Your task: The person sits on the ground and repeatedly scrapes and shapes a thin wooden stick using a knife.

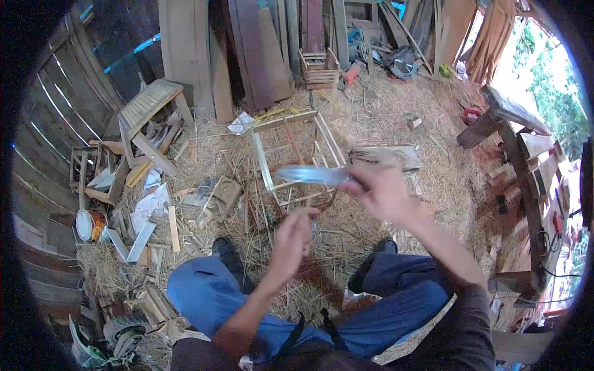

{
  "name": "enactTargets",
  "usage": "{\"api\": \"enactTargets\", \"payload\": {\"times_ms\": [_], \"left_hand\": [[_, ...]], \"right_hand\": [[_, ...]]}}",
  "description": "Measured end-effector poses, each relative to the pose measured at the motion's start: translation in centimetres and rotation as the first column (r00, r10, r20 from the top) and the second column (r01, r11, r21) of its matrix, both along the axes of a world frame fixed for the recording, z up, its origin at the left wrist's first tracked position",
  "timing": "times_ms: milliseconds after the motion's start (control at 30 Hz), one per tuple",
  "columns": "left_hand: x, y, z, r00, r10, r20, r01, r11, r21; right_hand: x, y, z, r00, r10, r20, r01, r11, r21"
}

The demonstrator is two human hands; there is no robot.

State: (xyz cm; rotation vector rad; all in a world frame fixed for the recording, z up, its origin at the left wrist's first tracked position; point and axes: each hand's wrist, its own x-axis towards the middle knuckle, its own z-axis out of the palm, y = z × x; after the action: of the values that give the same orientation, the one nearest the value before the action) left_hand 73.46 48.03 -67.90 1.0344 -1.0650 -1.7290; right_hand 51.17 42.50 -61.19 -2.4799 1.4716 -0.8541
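Note:
My right hand [380,193] is closed around the handle end of a knife [309,174], its broad shiny blade pointing left and smeared by motion. Lower and to the left, my left hand [293,238] is closed, fingers pinched on what looks like a thin wooden stick [309,201] whose tip rises above them. The blade is above the left hand, apart from it. Behind both hands, a light wooden frame [262,162] of slats stands on the straw-covered ground, partly hidden by the blade and hands.
A slatted wooden stool [148,106] and wood scraps lie at left, near a paint can [91,226]. Planks [189,55] lean on the back wall, beside a small slatted crate [319,69]. A rough wooden bench [516,111] is at right. Shavings cover the floor [445,154].

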Motion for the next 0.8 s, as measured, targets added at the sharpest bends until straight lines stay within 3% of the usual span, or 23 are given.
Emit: {"api": "enactTargets", "payload": {"times_ms": [67,167,300,333,367,433,467,500,533,600,633,700,800], "left_hand": [[0.7,-0.7,0.5,0.999,0.032,-0.005,-0.031,0.997,0.07],[-0.2,-0.6,-0.2,0.994,0.049,0.094,-0.03,0.982,-0.187],[0.4,0.0,1.3,0.999,0.034,-0.008,-0.034,0.999,-0.032],[1.0,-0.1,0.8,0.959,0.023,0.282,0.038,0.977,-0.211],[1.0,0.1,0.7,0.947,0.018,0.321,0.062,0.969,-0.24],[1.0,0.9,0.3,0.918,0.023,0.395,0.103,0.95,-0.294],[1.0,0.8,-0.3,0.898,0.091,0.43,0.11,0.901,-0.419],[0.9,0.8,-0.3,0.902,0.109,0.418,0.087,0.902,-0.423],[1.1,0.9,-0.3,0.903,0.121,0.412,0.072,0.903,-0.423],[1.0,0.8,-0.6,0.916,0.169,0.363,0.017,0.889,-0.457],[1.1,0.7,-0.8,0.936,0.161,0.311,-0.046,0.937,-0.347],[1.4,0.0,1.4,0.945,0.154,0.29,-0.062,0.951,-0.304],[1.8,-0.8,-1.5,0.953,0.125,0.274,-0.06,0.97,-0.234]], "right_hand": [[1.4,0.5,-1.4,0.99,0.14,-0.007,-0.14,0.99,-0.006],[2.7,0.9,-2.1,0.967,0.253,0.0,-0.253,0.967,-0.044],[0.0,-0.6,-0.2,0.968,0.226,-0.107,-0.238,0.965,-0.114],[-1.4,-1.0,0.4,0.997,0.034,-0.064,-0.039,0.996,-0.085],[-2.8,-1.4,1.3,0.986,-0.163,-0.029,0.162,0.985,-0.052],[-3.2,-1.1,1.6,0.961,-0.275,-0.026,0.274,0.961,-0.029],[-2.1,-0.1,1.3,0.98,-0.192,-0.056,0.19,0.981,-0.047],[-1.0,1.2,0.8,0.99,-0.113,-0.084,0.108,0.993,-0.055],[-0.1,1.9,-0.3,0.989,0.115,-0.098,-0.123,0.988,-0.089],[-0.6,1.0,-0.7,0.974,0.136,-0.181,-0.153,0.984,-0.086],[-0.8,0.6,-0.9,0.964,0.151,-0.22,-0.171,0.982,-0.075],[-1.7,-0.3,-1.4,0.983,0.079,-0.168,-0.112,0.975,-0.193],[-1.2,0.4,-2.1,0.986,0.054,-0.159,-0.086,0.976,-0.199]]}}
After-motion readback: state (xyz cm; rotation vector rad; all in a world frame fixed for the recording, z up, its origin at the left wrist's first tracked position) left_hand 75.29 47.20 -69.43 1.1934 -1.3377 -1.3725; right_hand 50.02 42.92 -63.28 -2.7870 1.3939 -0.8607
